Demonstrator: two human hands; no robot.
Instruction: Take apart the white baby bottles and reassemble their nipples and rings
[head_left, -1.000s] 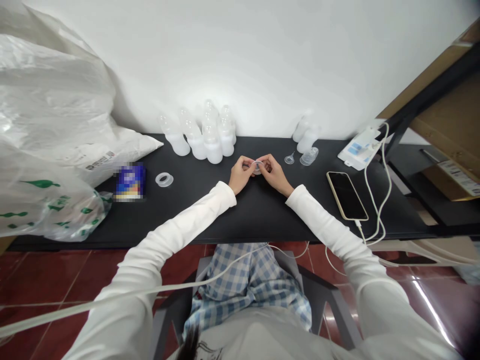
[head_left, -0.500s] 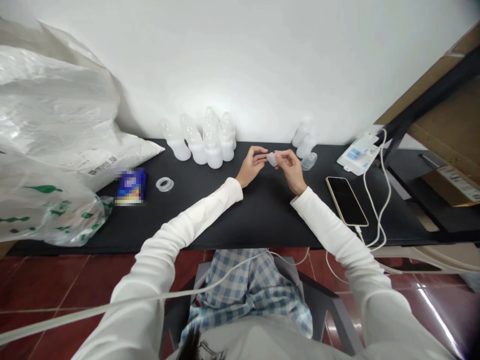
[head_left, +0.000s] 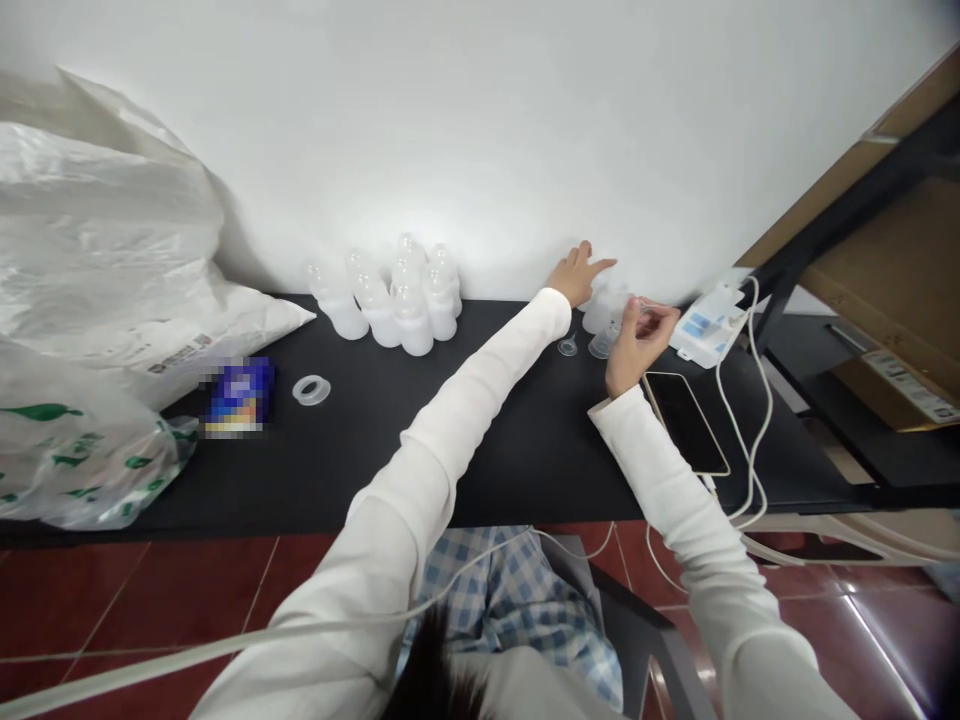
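Since half a second ago, left hand (head_left: pixel 576 272) has left the shared grip, fingers spread, reaching to the bottles (head_left: pixel 609 300) upper right of centre. Right hand (head_left: pixel 637 335) alone pinches the clear ring-and-nipple piece (head_left: pixel 634 308) beside them.

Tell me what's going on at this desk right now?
A person in white sleeves sits at a black desk. The left hand reaches across to the bottles by the wall, fingers spread at their tops. The right hand is raised just in front of them, pinching a small clear part; what it is cannot be told. A cluster of finished bottles stands further left, a loose ring lies on the desk, and a phone charges beside the right wrist.
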